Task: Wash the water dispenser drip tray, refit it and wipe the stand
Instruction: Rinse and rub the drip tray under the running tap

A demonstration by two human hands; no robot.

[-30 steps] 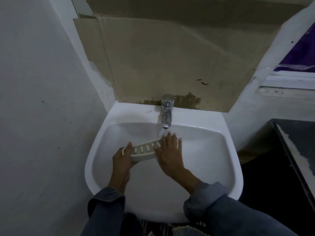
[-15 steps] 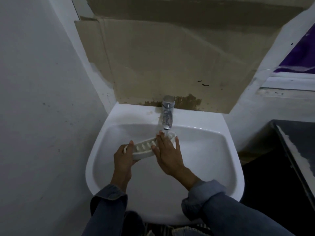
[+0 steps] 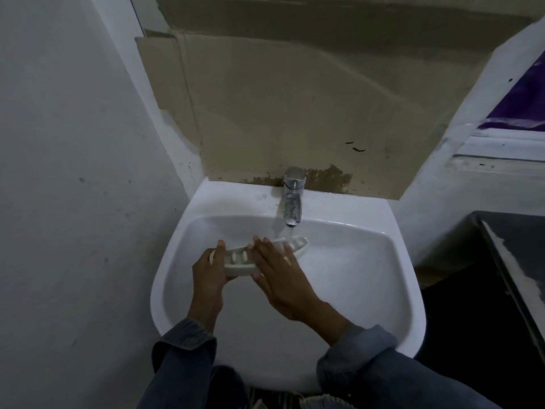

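Over the white washbasin (image 3: pixel 236 199), under the running tap (image 3: pixel 292 199), the left hand (image 3: pixel 211 273) is gripping one end of the slotted drip tray (image 3: pixel 237 268); the right hand (image 3: pixel 280 273) is rubbing it, fingers flat. Judgement: washing is under way, with refitting and stand wiping remaining.

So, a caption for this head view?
Left hand grips the tray under the running tap; right hand lies flat on it, over the sink.

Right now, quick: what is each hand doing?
Left hand: closed around the left end of the tray.
Right hand: open, straight fingers lying flat across the tray.
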